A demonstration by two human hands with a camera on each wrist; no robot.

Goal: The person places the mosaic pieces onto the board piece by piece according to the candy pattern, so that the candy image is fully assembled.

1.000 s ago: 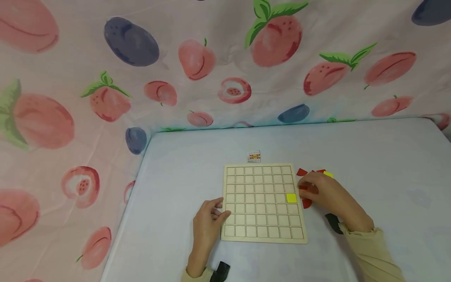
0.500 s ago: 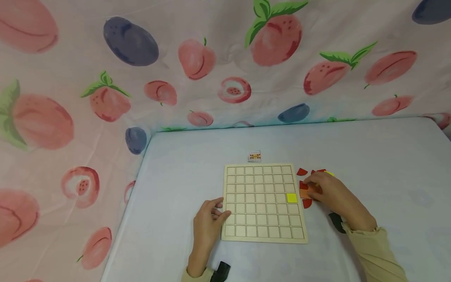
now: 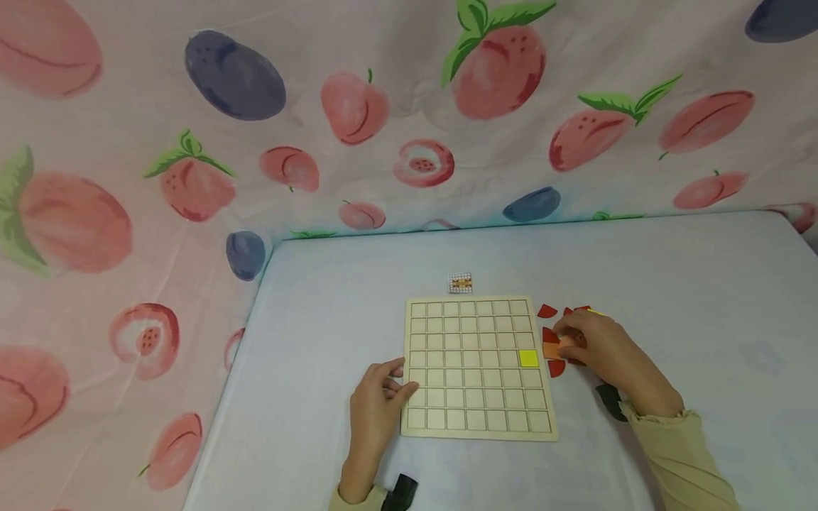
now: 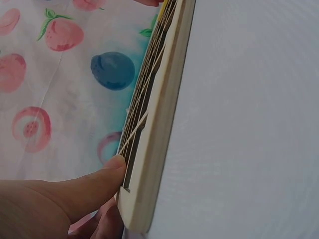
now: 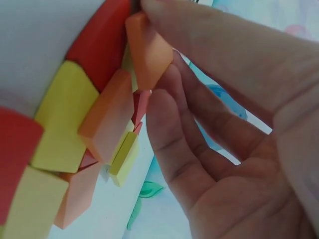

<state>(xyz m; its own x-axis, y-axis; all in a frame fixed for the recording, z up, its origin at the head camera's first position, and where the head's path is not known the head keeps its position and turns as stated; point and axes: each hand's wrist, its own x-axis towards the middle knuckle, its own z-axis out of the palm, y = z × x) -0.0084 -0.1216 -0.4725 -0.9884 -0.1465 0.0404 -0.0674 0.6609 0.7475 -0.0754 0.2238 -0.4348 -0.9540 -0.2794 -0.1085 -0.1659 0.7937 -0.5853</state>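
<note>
A pale wooden grid board (image 3: 473, 434) lies flat on the table, with one yellow square tile (image 3: 528, 358) in a right-hand cell. My left hand (image 3: 375, 403) grips the board's left edge; in the left wrist view the thumb (image 4: 97, 191) rests on the frame and the other fingers are at its side. Just right of the board, my right hand (image 3: 603, 348) is over a small pile of coloured blocks. The right wrist view shows it pinching an orange block (image 5: 149, 52) between thumb and fingers. Other orange (image 5: 110, 117), yellow (image 5: 65, 119) and red blocks (image 5: 102, 45) lie beside it.
A small printed pattern card (image 3: 461, 283) lies behind the board. Loose red pieces (image 3: 547, 311) are along the board's right side. A fruit-print cloth (image 3: 383, 142) hangs behind and to the left of the white table (image 3: 319, 305).
My right hand has shifted slightly right, away from the board's edge, uncovering an orange block there. My left hand and the board have stayed in place.
</note>
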